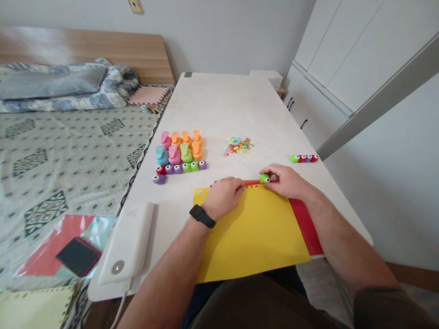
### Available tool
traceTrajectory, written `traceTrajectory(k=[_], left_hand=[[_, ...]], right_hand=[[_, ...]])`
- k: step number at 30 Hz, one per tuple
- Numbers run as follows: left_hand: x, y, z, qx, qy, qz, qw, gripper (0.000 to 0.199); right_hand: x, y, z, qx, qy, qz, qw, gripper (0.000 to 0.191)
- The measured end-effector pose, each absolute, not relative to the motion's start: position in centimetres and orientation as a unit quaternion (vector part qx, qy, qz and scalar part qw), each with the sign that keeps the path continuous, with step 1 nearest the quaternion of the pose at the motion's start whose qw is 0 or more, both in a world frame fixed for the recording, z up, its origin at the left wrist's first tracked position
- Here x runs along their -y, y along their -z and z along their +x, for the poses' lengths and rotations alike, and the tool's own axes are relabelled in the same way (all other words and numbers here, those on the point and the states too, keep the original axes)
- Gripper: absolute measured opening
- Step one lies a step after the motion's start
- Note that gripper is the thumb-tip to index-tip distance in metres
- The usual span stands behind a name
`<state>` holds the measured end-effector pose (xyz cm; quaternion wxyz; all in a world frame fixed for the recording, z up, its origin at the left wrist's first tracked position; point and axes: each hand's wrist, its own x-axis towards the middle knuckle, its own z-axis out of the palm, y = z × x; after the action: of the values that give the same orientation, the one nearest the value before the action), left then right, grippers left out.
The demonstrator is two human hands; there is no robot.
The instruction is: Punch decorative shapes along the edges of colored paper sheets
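A yellow sheet of paper (pixel 254 233) lies in front of me over a red sheet (pixel 307 228), its near edge overhanging the table. Several small holes run along the yellow sheet's far edge. My left hand (pixel 226 194) pinches that edge left of the holes, fingers pressed together. On the same edge, right of the holes, sits a small green craft punch (pixel 264 178). My right hand (pixel 286 180) grips this punch between thumb and fingers. Beyond both hands is a pile of colourful paper confetti (pixel 239 145).
Rows of large and small craft punches (pixel 180 155) stand at the left, with a short row of small punches (pixel 304 158) at the right. A white device with a cord (pixel 128 242) lies at the table's left edge. A dark phone (pixel 78 257) rests on the bed.
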<state>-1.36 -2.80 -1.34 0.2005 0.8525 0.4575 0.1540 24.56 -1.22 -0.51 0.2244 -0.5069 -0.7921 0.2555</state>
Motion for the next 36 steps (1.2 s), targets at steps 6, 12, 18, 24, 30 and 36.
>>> traceTrajectory(k=[6,12,18,24,30,36], left_hand=[[2.8,1.5,-1.3,-0.46,-0.156,0.851,0.2,0.023],[2.9,1.5,-1.3,-0.46,-0.157,0.851,0.199,0.022],[2.9,1.4,-1.2,-0.458,-0.16,0.853,0.191,0.021],[3.0,1.5,-1.2,-0.457,-0.162,0.855,0.184,0.021],[3.0,1.4,-1.2,-0.457,-0.165,0.855,0.184,0.021],[3.1,1.4,-1.2,-0.458,-0.17,0.854,0.182,0.021]], right_hand=[[1.5,0.7,24.4,0.8,-0.257,-0.492,0.227,0.038],[1.7,1.0,24.2,0.807,-0.256,-0.481,0.228,0.038],[1.9,1.1,23.9,0.813,-0.246,-0.471,0.237,0.037],[2.2,1.1,23.6,0.805,-0.265,-0.47,0.248,0.037],[2.2,1.1,23.5,0.8,-0.262,-0.474,0.258,0.038],[2.3,1.1,23.4,0.793,-0.273,-0.476,0.266,0.036]])
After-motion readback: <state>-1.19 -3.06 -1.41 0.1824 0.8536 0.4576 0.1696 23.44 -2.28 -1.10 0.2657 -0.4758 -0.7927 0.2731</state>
